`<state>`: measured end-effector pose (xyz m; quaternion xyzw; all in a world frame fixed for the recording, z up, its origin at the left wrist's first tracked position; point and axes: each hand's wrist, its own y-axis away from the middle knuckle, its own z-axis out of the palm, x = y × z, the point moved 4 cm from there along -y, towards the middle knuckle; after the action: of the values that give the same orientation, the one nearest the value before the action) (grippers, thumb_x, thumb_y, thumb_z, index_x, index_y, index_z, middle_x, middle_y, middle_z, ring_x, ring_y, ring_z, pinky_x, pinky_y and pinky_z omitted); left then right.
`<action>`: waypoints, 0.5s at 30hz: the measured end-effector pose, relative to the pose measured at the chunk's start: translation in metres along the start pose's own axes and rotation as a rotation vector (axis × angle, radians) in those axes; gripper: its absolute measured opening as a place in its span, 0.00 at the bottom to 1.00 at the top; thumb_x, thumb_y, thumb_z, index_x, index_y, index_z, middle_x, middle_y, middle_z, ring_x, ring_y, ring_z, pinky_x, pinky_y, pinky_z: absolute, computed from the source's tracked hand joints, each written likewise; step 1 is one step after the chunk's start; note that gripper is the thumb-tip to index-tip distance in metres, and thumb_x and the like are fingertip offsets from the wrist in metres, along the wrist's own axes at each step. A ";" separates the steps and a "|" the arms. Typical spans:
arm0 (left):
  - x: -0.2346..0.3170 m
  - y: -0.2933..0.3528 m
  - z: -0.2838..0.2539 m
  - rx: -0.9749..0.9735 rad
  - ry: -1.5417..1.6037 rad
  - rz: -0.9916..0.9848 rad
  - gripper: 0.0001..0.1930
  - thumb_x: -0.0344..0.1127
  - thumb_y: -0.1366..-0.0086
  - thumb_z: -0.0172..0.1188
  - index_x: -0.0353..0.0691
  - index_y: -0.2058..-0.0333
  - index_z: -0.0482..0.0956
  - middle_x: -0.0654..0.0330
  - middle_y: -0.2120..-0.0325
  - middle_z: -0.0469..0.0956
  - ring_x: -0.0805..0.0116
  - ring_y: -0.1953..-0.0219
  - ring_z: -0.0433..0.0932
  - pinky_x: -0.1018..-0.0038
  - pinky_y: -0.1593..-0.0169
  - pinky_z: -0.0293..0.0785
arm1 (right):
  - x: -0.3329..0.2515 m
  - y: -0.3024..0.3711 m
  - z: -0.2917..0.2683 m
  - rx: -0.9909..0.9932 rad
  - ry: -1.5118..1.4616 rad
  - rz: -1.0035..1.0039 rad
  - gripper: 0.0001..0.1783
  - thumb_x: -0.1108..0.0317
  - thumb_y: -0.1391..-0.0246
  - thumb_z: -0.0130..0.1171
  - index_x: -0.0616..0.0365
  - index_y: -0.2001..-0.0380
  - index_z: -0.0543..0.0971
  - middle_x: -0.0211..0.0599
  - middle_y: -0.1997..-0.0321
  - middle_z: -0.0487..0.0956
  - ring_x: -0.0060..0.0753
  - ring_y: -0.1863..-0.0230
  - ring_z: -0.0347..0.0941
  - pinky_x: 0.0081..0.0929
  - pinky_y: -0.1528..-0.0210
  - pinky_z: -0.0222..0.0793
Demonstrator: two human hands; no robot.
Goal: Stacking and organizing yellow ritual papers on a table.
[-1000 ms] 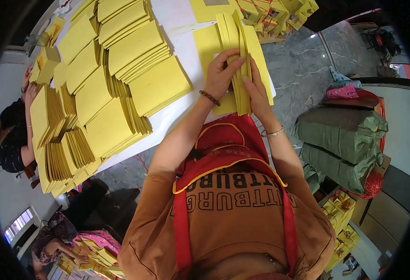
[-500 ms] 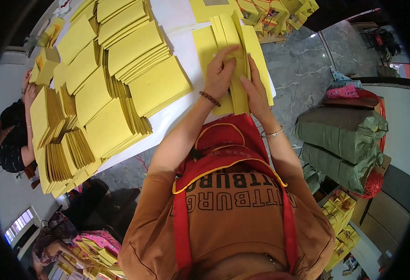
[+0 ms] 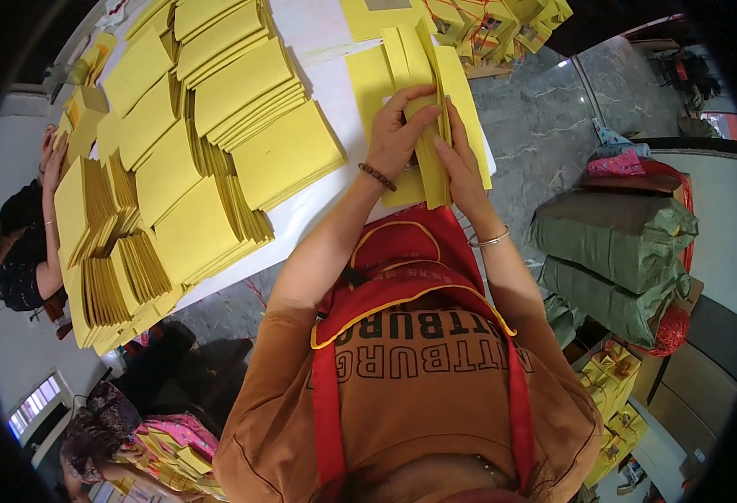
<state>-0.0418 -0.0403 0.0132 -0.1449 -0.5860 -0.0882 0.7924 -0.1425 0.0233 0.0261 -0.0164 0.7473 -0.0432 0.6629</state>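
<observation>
A folded yellow paper sheet (image 3: 433, 159), with one side standing up as a flap, is between my two hands at the table's right end. My left hand (image 3: 402, 121), with a bead bracelet at the wrist, curls its fingers over the inner fold, thumb reaching toward the upright flap. My right hand (image 3: 462, 163), with a metal bangle, pinches the upright flap from its right side, fingers stretched along it and thumb near its edge. A flat yellow sheet (image 3: 471, 109) lies underneath. Part of the paper's inside is hidden by my left hand.
Rows of stacked yellow folded papers (image 3: 243, 92) cover the table's left side. Red-tied yellow packets (image 3: 490, 33) sit beyond the far right end. On the floor at right stand green wrapped bundles (image 3: 612, 239). Another person's hands (image 3: 50, 159) are at the far left edge.
My left hand's index finger has bent from pointing outward to curling over the fold, and its thumb has spread toward the flap. My right hand stays nearly in place on the paper.
</observation>
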 end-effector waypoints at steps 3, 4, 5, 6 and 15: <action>-0.005 -0.002 -0.003 0.004 -0.047 0.012 0.14 0.31 0.40 0.56 0.36 0.55 0.72 0.64 0.63 0.74 0.79 0.62 0.70 0.82 0.59 0.67 | -0.003 0.000 0.000 0.004 -0.004 0.012 0.35 0.62 0.44 0.44 0.67 0.39 0.46 0.47 0.34 0.47 0.35 0.32 0.40 0.26 0.35 0.36; -0.006 -0.002 -0.003 0.004 -0.046 0.012 0.14 0.31 0.40 0.56 0.36 0.55 0.72 0.64 0.63 0.74 0.79 0.62 0.70 0.82 0.59 0.67 | -0.004 0.000 0.000 0.006 -0.001 0.015 0.35 0.62 0.43 0.43 0.67 0.39 0.46 0.47 0.34 0.47 0.35 0.32 0.40 0.26 0.35 0.35; -0.006 -0.001 -0.003 0.014 -0.051 0.012 0.14 0.31 0.40 0.56 0.36 0.56 0.72 0.64 0.64 0.74 0.80 0.63 0.70 0.82 0.59 0.67 | -0.002 0.000 0.000 0.005 -0.001 0.015 0.35 0.62 0.43 0.43 0.67 0.39 0.46 0.47 0.34 0.47 0.35 0.32 0.40 0.26 0.35 0.35; -0.006 -0.001 -0.003 0.025 -0.056 0.012 0.13 0.32 0.41 0.56 0.36 0.57 0.73 0.64 0.65 0.74 0.80 0.64 0.70 0.83 0.60 0.67 | 0.000 0.000 0.000 0.005 -0.019 0.031 0.34 0.62 0.43 0.43 0.67 0.39 0.46 0.47 0.34 0.47 0.35 0.32 0.40 0.26 0.35 0.35; -0.009 0.000 -0.004 0.126 0.034 0.077 0.05 0.27 0.42 0.53 0.37 0.67 0.68 0.69 0.78 0.67 0.84 0.77 0.63 0.85 0.75 0.61 | 0.004 -0.001 0.000 0.030 -0.051 0.065 0.33 0.61 0.43 0.37 0.68 0.39 0.45 0.47 0.33 0.46 0.36 0.32 0.39 0.25 0.35 0.35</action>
<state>-0.0405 -0.0415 0.0034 -0.1157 -0.5708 -0.0230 0.8126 -0.1434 0.0216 0.0219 0.0168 0.7296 -0.0325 0.6829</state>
